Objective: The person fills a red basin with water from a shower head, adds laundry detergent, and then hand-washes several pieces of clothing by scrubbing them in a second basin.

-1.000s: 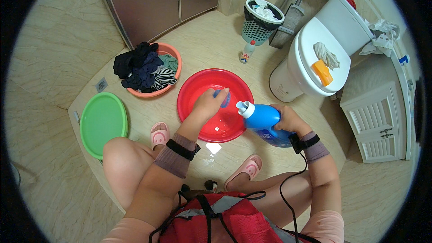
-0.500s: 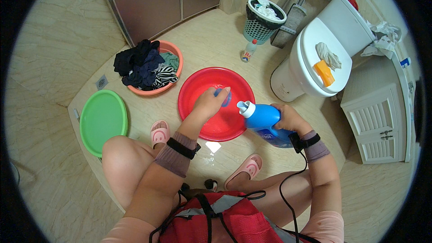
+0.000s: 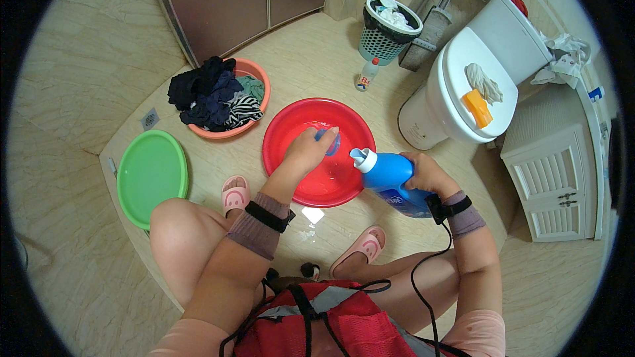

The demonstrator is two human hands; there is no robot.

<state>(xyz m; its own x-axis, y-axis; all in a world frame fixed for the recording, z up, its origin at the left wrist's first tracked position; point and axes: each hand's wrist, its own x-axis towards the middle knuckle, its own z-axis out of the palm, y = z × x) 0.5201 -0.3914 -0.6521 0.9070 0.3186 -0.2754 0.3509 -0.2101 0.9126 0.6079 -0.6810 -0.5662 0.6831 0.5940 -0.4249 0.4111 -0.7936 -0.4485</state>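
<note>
Head view: left hand (image 3: 305, 152) is over the round red plastic basin (image 3: 291, 158), fingers closed on a small blue cap (image 3: 329, 139) held inside the basin's rim. Right hand (image 3: 426, 175) is wrapped around the body of a blue plastic detergent bottle with a white open spout (image 3: 387, 175); the bottle is tilted, spout pointing left and sitting at the basin's right edge. The basin sits on the beige tiled floor (image 3: 317, 59) just ahead of the person's knees, and the inside looks wet and shiny. Pink slippers with smiley faces (image 3: 235, 193) are just below the basin. Left of it lies a flat round green plastic basin (image 3: 151, 175); behind that, a round orange plastic basin (image 3: 254, 73) piled with dark and striped clothes (image 3: 208, 96). On the right is a white toilet (image 3: 456, 86) with its lid shut, an orange sponge (image 3: 477, 108) and a pale rag on top. A dark mesh wastebasket (image 3: 387, 36) stands farther back, with a small clear bottle (image 3: 367, 74) beside it.
</note>
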